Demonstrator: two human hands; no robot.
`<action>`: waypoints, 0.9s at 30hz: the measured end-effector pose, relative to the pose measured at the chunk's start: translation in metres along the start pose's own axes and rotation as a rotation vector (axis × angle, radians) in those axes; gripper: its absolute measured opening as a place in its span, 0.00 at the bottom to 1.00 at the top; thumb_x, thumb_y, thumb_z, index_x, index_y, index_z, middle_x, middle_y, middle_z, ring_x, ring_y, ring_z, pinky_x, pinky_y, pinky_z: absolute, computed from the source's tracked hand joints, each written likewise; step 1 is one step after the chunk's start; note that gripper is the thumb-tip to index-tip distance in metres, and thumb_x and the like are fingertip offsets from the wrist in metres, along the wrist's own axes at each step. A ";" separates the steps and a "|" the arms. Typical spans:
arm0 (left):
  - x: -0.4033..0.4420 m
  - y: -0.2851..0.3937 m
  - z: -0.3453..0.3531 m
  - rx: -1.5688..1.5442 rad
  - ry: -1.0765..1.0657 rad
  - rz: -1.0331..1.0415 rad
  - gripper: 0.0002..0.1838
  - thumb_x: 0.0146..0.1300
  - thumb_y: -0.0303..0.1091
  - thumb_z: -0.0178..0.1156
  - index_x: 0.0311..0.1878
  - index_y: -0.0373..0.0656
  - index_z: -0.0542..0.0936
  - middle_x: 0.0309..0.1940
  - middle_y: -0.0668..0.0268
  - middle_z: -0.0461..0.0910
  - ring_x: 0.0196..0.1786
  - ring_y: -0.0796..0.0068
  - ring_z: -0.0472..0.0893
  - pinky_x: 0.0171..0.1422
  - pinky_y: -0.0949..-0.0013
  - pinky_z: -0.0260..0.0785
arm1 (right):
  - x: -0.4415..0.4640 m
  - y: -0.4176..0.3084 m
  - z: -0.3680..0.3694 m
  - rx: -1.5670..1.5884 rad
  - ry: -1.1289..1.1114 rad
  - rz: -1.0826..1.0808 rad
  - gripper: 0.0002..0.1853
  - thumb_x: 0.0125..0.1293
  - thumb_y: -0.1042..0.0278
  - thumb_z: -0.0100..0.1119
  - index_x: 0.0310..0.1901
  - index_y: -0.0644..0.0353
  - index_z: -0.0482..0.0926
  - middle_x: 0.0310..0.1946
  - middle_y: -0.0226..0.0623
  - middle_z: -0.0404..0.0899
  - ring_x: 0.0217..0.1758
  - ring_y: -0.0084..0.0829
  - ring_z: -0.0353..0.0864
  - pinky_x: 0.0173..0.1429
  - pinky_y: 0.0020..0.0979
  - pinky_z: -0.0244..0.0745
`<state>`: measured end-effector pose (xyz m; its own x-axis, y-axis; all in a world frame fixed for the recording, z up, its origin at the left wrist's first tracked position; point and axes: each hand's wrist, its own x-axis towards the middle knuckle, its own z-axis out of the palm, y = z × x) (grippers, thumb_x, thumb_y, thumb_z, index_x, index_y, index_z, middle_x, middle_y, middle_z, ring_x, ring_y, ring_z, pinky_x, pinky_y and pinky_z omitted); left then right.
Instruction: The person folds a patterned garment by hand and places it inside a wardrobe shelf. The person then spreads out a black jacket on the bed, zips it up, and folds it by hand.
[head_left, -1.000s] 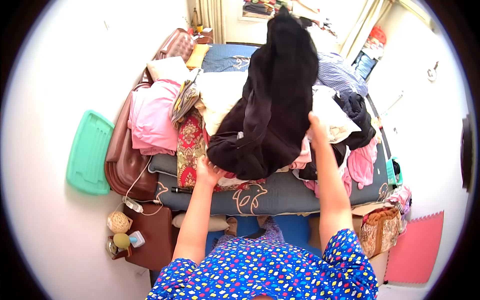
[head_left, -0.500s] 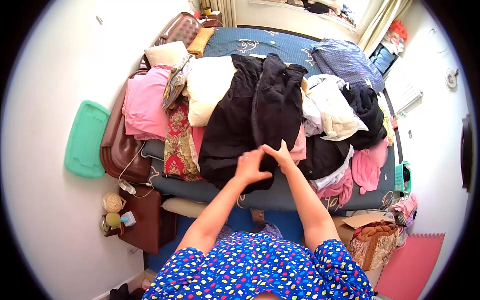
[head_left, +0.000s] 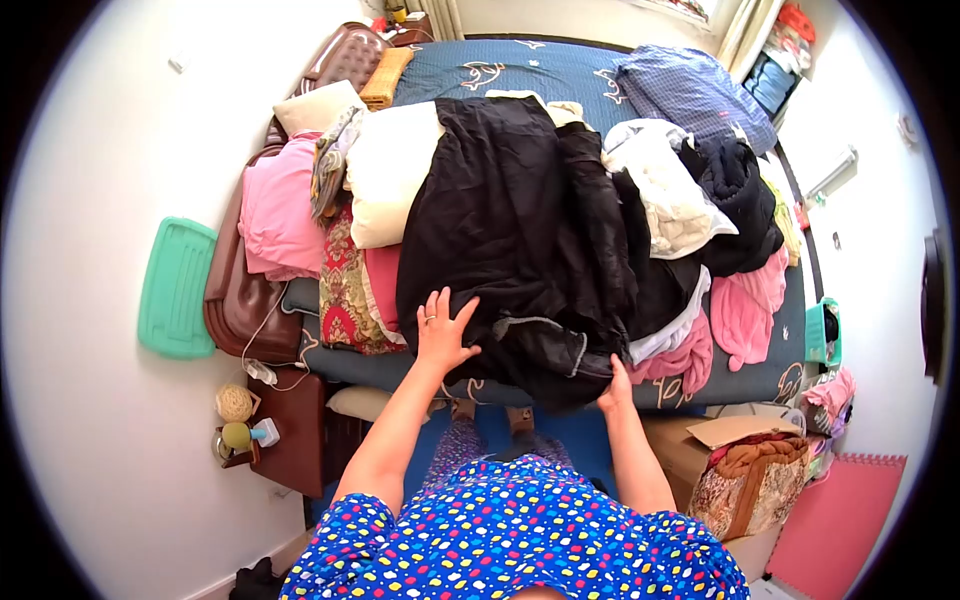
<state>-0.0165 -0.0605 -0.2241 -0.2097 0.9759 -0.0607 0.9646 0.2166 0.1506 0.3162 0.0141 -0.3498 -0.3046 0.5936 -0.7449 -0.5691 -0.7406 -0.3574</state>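
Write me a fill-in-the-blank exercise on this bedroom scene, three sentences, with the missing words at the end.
1. The spread left hand, over the large black fabric garment, wears a ____ on one finger.
2. The rectangular green plastic lid shows against the white ____.
3. In the picture, the plump cream fabric pillow lies on the garment's ____ side.

Missing words: ring; wall; left.
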 end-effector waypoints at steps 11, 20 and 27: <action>0.089 0.035 0.056 0.138 0.094 0.089 0.23 0.53 0.39 0.65 0.51 0.39 0.77 0.54 0.54 0.77 0.53 0.49 0.78 0.51 0.53 0.74 | -0.035 0.023 0.041 0.064 0.041 -0.031 0.22 0.70 0.54 0.55 0.55 0.63 0.77 0.55 0.45 0.80 0.57 0.43 0.80 0.66 0.45 0.70; 0.113 -0.136 -0.134 -2.016 0.667 -0.540 0.17 0.53 0.33 0.53 0.43 0.30 0.78 0.48 0.50 0.80 0.50 0.51 0.80 0.60 0.55 0.74 | -0.017 0.032 -0.003 0.068 0.080 -0.139 0.22 0.67 0.53 0.57 0.53 0.63 0.79 0.55 0.45 0.80 0.58 0.43 0.79 0.68 0.46 0.67; 0.033 -0.273 -0.007 -1.988 0.648 -1.143 0.23 0.61 0.38 0.51 0.56 0.33 0.75 0.57 0.51 0.77 0.58 0.50 0.78 0.66 0.50 0.71 | -0.025 0.031 -0.002 0.090 0.083 -0.122 0.22 0.66 0.54 0.58 0.54 0.63 0.78 0.55 0.45 0.80 0.59 0.44 0.78 0.69 0.47 0.66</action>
<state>-0.2883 -0.0871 -0.2600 -0.7152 0.2937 -0.6343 -0.6919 -0.1683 0.7021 0.3073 -0.0244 -0.3436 -0.1666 0.6465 -0.7445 -0.6649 -0.6312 -0.3993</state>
